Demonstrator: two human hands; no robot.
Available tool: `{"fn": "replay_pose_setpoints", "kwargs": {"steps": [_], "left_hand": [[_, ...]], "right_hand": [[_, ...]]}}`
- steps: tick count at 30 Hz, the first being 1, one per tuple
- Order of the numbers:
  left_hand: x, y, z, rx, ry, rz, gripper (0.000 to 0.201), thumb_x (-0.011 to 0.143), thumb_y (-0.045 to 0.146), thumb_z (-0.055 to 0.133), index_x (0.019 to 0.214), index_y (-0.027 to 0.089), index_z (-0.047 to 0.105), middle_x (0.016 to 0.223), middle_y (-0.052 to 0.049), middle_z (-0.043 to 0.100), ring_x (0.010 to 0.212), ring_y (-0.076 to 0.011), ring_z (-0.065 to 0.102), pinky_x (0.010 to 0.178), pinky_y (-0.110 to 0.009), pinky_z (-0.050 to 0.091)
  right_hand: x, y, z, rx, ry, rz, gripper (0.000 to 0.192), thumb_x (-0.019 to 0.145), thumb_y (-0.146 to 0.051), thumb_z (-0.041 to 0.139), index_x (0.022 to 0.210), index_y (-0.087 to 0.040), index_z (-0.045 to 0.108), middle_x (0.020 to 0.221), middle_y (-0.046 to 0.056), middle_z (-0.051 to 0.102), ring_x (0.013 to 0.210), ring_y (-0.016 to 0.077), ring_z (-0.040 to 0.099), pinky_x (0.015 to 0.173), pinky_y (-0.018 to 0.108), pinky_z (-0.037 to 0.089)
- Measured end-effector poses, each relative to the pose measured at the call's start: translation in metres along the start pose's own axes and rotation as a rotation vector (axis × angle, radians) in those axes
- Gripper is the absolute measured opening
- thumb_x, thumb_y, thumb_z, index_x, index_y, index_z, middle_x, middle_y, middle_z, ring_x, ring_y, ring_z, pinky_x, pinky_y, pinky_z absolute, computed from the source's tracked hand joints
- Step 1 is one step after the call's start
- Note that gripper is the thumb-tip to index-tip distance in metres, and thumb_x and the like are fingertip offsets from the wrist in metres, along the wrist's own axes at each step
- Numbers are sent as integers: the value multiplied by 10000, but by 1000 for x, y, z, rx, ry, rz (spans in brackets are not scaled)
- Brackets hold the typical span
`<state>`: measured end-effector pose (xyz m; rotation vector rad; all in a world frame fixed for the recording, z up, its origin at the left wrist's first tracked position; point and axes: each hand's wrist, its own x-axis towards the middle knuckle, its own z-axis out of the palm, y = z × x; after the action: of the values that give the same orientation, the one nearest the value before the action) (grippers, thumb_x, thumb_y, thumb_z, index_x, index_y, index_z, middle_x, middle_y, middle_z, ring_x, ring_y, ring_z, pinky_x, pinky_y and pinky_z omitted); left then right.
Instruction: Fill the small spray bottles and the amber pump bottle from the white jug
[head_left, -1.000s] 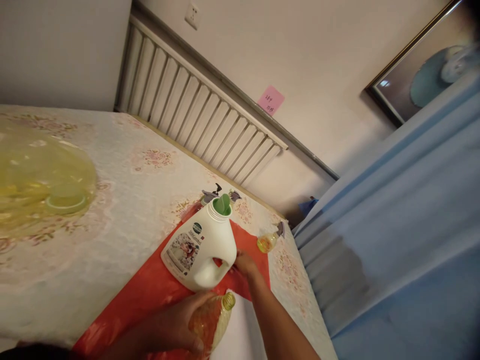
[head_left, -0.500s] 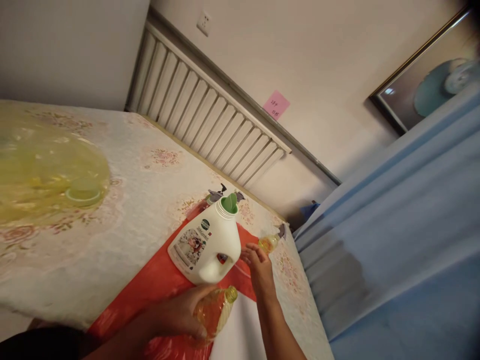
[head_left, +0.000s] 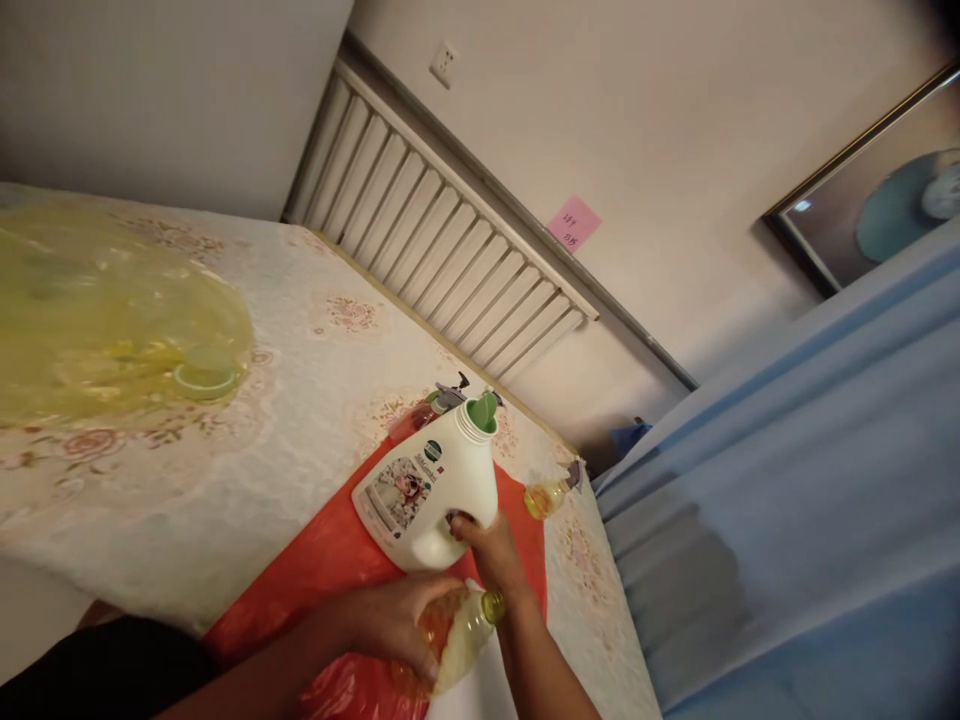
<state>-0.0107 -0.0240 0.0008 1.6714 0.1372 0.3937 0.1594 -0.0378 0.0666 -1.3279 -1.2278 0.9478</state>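
Detergent jug, white, large, with a pictured label and an open neck fitted with a green spout; it stands on the red plastic sheet near the far right corner of the surface. The right hand is closed on its handle at the lower side, a grip that looks fit to steady or tip it.

Surface, covered in a pale floral cloth, running back to a white slatted radiator under the wall.

Yellow translucent bag, large and slack, at the far left of the surface, well apart from the hands; a pale green ring lies at its edge.

Blue fabric, hanging just beyond the right edge of the surface.

Red plastic sheet, spread beneath the jug, probably to catch drips.

Small clear bottle, holding yellowish liquid, cap off, its open mouth tilted toward the jug; the left hand wraps around its body near the front edge.

Spray bottle, small, lying on its side right of the jug, untouched. Further pump tops stand behind the jug, partly hidden.

Pink note, stuck on the wall.
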Motion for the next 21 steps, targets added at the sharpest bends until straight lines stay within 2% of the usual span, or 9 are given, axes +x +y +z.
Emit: {"fn": "replay_pose_setpoints", "kwargs": {"steps": [5,8,14,21], "left_hand": [[4,4,1,-48,-16,-57,865,529,267,851,1338,245,547,1277,-22,638,1195,-321,579,1009,-403,465],[5,2,2,-49,-14,-54,806,527,281,850,1286,243,583,1231,-18,653,1162,-321,594,985,-401,478],[5,-1,4,-46,-6,-61,793,524,294,852,1271,277,584,1242,0,643,1185,-315,584,1017,-404,458],[4,4,3,-95,-23,-53,791,513,266,863,1256,277,594,1232,7,654,1171,-316,596,1004,-414,470]], "right_hand": [[0,-1,2,-20,-11,12,183,659,-289,816,783,-197,717,729,-20,712,637,159,598,621,257,477],[-1,-3,2,-22,-17,2,206,669,-292,809,836,-206,724,763,-14,727,712,188,637,691,282,504],[-2,-2,1,-18,-46,0,311,695,-296,790,988,-219,720,992,32,761,932,260,682,835,360,528],[-2,2,-2,-41,-37,1,308,712,-301,791,996,-211,716,973,35,763,952,269,684,868,384,530]]}}
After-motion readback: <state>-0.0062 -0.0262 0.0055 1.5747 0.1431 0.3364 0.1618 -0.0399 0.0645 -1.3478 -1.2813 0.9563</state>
